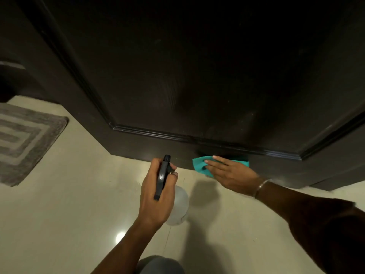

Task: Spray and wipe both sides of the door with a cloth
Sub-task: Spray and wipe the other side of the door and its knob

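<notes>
A dark brown panelled door (197, 86) fills the upper part of the head view, its bottom rail close to the floor. My right hand (231, 174) presses a teal cloth (199, 165) flat against that bottom rail with straight fingers. My left hand (156, 192) grips a spray bottle (178, 204) by its black trigger head, nozzle pointing toward the door. The bottle's clear body hangs below my hand, just above the floor.
Pale glossy floor tiles (79, 204) spread below the door. A grey patterned mat (25, 139) lies at the far left. A dark door frame or wall (19, 56) stands left of the door. My knee (160, 265) shows at the bottom edge.
</notes>
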A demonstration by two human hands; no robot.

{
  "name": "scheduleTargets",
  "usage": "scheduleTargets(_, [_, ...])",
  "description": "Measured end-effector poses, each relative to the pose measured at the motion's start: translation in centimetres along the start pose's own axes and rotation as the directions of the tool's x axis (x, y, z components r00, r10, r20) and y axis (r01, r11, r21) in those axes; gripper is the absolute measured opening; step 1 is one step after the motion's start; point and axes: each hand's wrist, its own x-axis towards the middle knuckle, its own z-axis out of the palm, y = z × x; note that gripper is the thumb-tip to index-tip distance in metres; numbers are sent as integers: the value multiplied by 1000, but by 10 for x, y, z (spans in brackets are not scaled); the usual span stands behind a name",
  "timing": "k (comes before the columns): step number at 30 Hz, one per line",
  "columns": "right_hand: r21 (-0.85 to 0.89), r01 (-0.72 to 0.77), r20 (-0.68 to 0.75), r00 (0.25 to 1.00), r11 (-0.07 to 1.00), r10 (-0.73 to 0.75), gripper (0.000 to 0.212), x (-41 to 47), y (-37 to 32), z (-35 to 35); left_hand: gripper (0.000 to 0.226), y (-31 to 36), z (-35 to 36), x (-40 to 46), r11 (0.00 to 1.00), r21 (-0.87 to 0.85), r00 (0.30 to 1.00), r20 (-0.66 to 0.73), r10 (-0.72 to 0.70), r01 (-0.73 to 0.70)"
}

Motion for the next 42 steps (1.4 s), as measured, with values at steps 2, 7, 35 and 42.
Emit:
scheduleTargets(2, [-42, 32, -11, 999, 999, -32, 52, 34, -5, -5, 24, -1, -5, -1, 1000, 25, 1000, -10, 8, -8])
scheduleTargets(7, [-243, 147, 119, 985, 959, -121, 47, 95, -14, -21, 14, -5, -21, -4, 996, 87, 998, -53, 14, -10])
scheduleTargets(35, [212, -321, 198, 939, 923, 281, 64, -10, 68, -213, 28, 100, 16, -15, 992, 119, 992, -114, 46, -33])
scheduleTargets(42, [321, -251, 38, 967, 913, 252, 76, 8, 143, -393, 20, 245, -60, -23, 995, 100, 971, -239, 13, 11])
